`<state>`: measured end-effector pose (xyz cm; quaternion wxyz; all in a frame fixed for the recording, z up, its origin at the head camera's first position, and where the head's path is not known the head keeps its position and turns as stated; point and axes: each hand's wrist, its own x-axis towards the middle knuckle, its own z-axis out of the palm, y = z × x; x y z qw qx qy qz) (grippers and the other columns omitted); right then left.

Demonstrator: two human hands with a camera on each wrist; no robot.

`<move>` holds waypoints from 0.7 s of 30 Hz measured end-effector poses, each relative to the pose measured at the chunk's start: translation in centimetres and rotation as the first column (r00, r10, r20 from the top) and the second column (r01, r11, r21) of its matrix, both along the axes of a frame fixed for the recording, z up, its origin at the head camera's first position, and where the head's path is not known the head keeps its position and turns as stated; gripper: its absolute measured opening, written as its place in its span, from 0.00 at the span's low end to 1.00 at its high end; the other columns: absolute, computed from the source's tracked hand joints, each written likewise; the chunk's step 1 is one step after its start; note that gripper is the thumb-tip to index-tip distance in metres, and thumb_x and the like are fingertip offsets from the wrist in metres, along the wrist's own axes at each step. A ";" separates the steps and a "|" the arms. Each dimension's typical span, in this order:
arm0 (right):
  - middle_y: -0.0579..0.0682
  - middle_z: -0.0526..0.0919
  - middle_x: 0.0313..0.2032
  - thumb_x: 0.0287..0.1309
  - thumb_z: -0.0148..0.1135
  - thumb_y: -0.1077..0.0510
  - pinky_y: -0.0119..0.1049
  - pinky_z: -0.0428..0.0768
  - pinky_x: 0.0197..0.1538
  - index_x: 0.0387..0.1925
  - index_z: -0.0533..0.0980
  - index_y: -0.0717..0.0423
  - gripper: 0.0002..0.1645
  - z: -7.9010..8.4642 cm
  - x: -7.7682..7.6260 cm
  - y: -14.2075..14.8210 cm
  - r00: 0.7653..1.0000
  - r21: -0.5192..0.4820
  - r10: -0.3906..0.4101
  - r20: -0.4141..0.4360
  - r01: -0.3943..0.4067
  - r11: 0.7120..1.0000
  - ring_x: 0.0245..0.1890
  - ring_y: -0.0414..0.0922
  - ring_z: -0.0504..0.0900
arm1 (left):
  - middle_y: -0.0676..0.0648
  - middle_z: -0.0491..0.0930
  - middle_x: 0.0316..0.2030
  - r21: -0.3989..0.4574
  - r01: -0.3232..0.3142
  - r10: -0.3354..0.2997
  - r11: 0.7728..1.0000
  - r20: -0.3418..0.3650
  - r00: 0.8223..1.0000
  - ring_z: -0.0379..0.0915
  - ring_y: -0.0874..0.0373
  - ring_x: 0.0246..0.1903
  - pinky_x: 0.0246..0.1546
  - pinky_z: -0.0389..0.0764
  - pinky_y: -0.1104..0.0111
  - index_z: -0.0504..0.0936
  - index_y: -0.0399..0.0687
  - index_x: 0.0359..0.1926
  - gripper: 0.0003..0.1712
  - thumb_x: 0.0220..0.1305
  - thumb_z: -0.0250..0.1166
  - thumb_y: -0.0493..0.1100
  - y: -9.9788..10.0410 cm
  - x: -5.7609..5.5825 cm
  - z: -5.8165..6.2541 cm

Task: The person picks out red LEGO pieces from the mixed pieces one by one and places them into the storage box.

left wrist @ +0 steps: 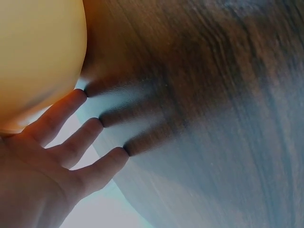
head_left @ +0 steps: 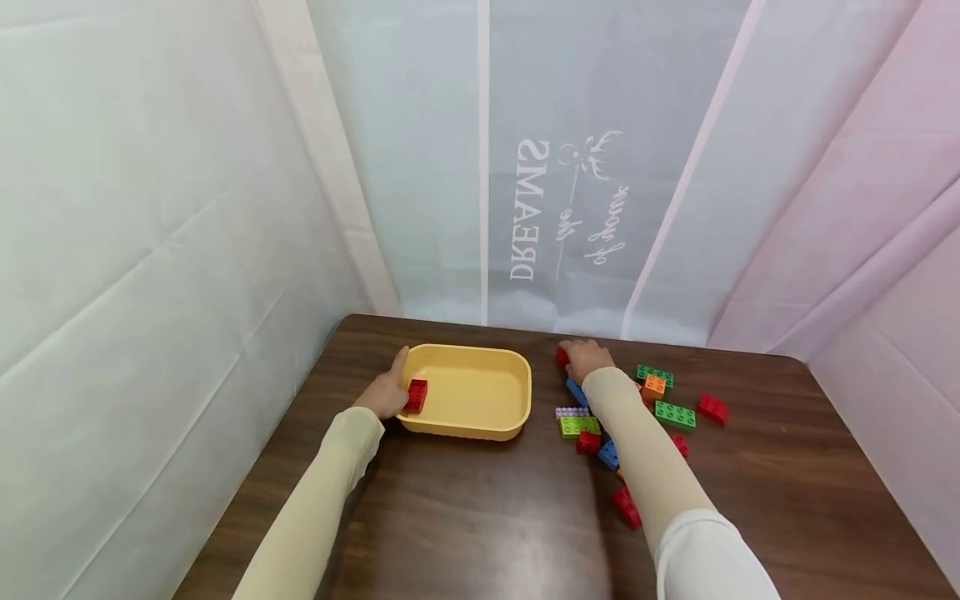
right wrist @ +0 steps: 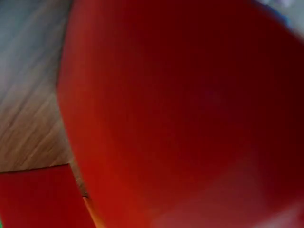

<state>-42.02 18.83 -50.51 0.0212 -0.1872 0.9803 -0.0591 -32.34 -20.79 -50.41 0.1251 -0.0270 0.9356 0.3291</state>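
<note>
My left hand (head_left: 384, 393) is at the left side of a yellow tray (head_left: 480, 425), one finger stretched along its rim. In the left wrist view, straight, spread fingers (left wrist: 78, 145) of that hand come down to the tabletop beside the tray wall (left wrist: 45, 52). Inside the tray, close to this hand, lies a red toy building brick (head_left: 417, 396). My right hand (head_left: 588, 360) has its fingers on another red brick (head_left: 562, 357) at the far side of the pile. A blurred red surface (right wrist: 180, 104) fills most of the right wrist view and hides the hand.
Loose bricks lie around and under the right forearm: green ones (head_left: 675, 415), an orange one (head_left: 654, 386), a lime one (head_left: 579, 427), blue ones (head_left: 609, 454) and several red ones (head_left: 712, 408). Curtains hang beyond the wooden table (head_left: 480, 517).
</note>
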 end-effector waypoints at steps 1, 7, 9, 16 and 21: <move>0.64 0.80 0.56 0.63 0.65 0.63 0.63 0.73 0.56 0.65 0.73 0.62 0.29 -0.2 0.2 0.2 1.000 -0.005 -0.002 -0.011 0.002 1.000 0.56 0.65 0.75 | 0.31 0.67 0.67 0.001 0.002 -0.002 1.000 -0.001 1.000 0.71 0.42 0.49 0.59 0.68 0.46 0.33 0.55 0.82 0.50 0.66 0.50 0.34 0.2 0.2 0.0; 0.62 0.81 0.51 0.62 0.65 0.65 0.56 0.78 0.52 0.62 0.75 0.62 0.26 -0.5 0.8 1.2 1.000 -0.052 -0.010 -0.018 0.009 0.999 0.51 0.60 0.79 | 0.30 0.69 0.64 0.003 0.024 -0.024 1.000 -0.012 1.000 0.71 0.42 0.47 0.56 0.70 0.47 0.34 0.54 0.82 0.50 0.66 0.50 0.34 0.8 0.7 -0.2; 0.62 0.80 0.52 0.63 0.65 0.64 0.55 0.77 0.53 0.62 0.74 0.62 0.26 -0.3 1.1 1.6 1.000 -0.072 -0.012 -0.022 0.010 0.997 0.51 0.59 0.79 | 0.29 0.69 0.64 0.000 0.031 -0.031 1.000 -0.010 0.999 0.72 0.42 0.46 0.55 0.70 0.47 0.34 0.53 0.82 0.50 0.67 0.50 0.34 0.8 0.8 -0.3; 0.61 0.80 0.50 0.63 0.65 0.64 0.56 0.78 0.54 0.63 0.74 0.62 0.26 1.4 1.8 2.8 0.998 -0.160 -0.011 -0.062 0.001 0.987 0.49 0.58 0.80 | 0.28 0.68 0.64 -0.005 0.034 -0.034 0.999 -0.017 0.999 0.73 0.42 0.44 0.53 0.72 0.48 0.33 0.51 0.81 0.49 0.67 0.50 0.33 0.2 0.5 -0.1; 0.61 0.80 0.47 0.62 0.66 0.65 0.55 0.78 0.52 0.61 0.74 0.62 0.26 3.2 2.4 3.1 0.996 -0.169 0.000 -0.091 -0.015 0.986 0.46 0.57 0.79 | 0.27 0.68 0.64 -0.012 0.046 -0.046 0.999 -0.022 0.999 0.72 0.41 0.45 0.53 0.72 0.48 0.33 0.50 0.81 0.50 0.66 0.50 0.33 -0.1 0.2 -0.2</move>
